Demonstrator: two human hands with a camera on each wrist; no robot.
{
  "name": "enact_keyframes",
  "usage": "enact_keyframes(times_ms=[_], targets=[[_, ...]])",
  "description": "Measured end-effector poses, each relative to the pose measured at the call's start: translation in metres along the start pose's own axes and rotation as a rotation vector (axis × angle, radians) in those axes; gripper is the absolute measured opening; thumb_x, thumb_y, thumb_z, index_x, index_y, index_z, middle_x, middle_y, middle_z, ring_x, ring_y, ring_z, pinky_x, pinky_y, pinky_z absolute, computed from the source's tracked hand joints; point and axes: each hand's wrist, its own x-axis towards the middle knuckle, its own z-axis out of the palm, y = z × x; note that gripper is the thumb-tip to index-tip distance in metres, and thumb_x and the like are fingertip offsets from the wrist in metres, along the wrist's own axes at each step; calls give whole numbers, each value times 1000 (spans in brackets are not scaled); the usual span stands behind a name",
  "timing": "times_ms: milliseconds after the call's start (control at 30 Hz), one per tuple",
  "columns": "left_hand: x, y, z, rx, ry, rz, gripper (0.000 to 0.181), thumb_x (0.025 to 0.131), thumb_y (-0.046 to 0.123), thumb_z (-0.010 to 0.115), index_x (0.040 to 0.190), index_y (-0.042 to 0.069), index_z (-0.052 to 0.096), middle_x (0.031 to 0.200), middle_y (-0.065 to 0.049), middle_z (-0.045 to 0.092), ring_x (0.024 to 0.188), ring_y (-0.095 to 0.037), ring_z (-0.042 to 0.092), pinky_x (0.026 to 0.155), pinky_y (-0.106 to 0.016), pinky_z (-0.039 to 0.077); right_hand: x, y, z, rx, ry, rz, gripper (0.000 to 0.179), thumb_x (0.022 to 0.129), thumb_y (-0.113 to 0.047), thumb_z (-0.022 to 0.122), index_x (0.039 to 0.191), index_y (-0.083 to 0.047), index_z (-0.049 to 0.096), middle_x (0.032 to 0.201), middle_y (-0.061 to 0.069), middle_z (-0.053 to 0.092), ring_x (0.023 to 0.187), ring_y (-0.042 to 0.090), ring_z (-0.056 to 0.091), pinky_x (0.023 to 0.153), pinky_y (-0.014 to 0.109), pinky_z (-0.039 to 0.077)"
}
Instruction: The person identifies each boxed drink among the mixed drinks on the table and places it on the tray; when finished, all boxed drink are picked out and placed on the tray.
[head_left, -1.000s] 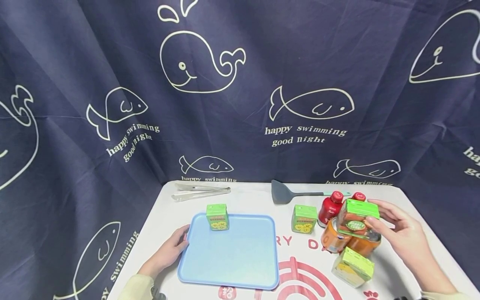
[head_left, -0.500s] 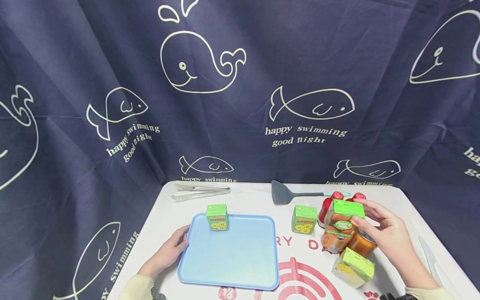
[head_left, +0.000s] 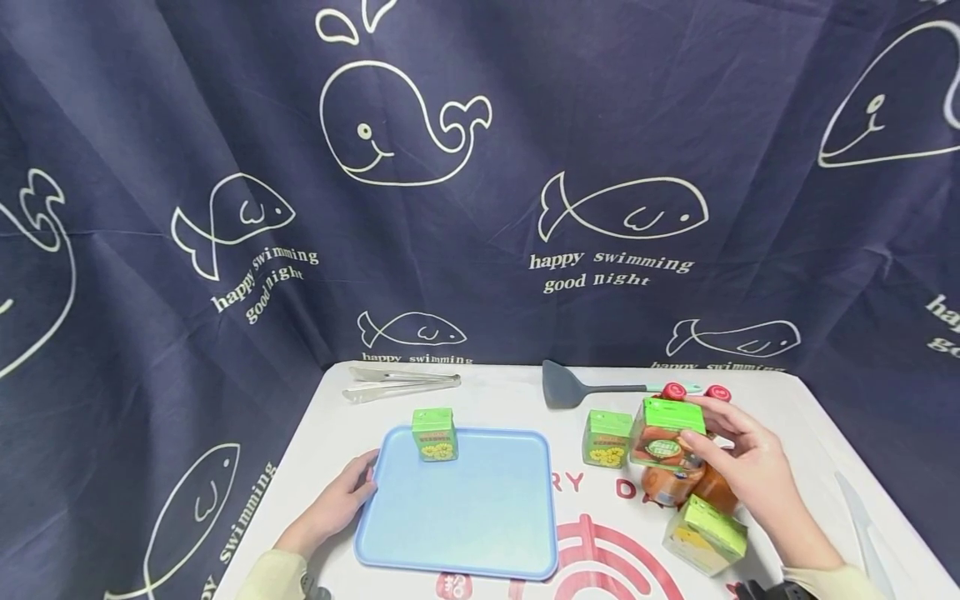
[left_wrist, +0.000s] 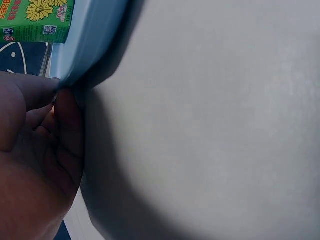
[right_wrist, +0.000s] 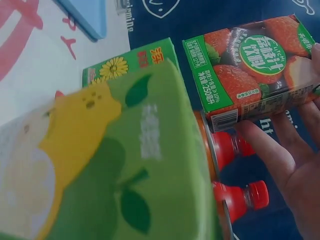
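My right hand (head_left: 753,475) grips a lychee juice carton (head_left: 663,442) with a green top, thumb on its front. In the head view this carton overlaps the orange cans (head_left: 670,483) and the red bottles. The right wrist view shows the printed side of the juice carton (right_wrist: 255,60) with fingers beneath it. At the left edge of the blue tray (head_left: 461,521), my left hand (head_left: 337,504) pinches the rim between thumb and fingers. A green carton with yellow flowers (head_left: 435,437) stands at the tray's back edge.
Another flowered carton (head_left: 607,442) stands right of the tray. A lemon carton (head_left: 705,535) leans in front of the cans. Two red-capped bottles (head_left: 673,391) are behind. Tongs (head_left: 401,383) and a spatula (head_left: 567,388) lie at the back, a knife (head_left: 862,525) at the right.
My right hand has carried the lychee juice carton leftward, from over the right-hand can to the left one. The knife at the right has come into view. The left hand and tray stay put.
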Motion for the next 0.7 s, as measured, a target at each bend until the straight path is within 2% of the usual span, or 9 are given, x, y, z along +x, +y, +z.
enact_keyframes(times_ms=[67,300,567,700], targets=[[0,0,0,0,1,-1,55,109,13,50,161,2,35,162,-24,37,151,-46,29,123,-64,21,0,1,3,-8,-6,-9,50,89,16,74,136,7,62,115,-13,76,98,2,71,69,17,60],[-1,1,0,-10,-3,-11,55,109,13,51,161,2,35,162,-24,37,152,-46,29,123,-63,21,1,2,13,-9,-21,-45,54,86,17,77,137,6,62,113,-9,77,97,4,71,78,13,56],[-1,1,0,-15,-3,-12,55,109,13,50,161,1,35,162,-25,37,152,-46,28,123,-63,21,0,1,27,43,-74,-8,51,89,12,77,136,5,62,113,-7,77,100,5,71,78,20,62],[-1,1,0,-12,-1,-12,55,109,13,50,161,1,35,162,-25,37,151,-46,29,123,-63,21,0,1,36,37,-81,-17,50,87,11,79,134,2,64,111,-6,77,99,5,70,78,20,62]])
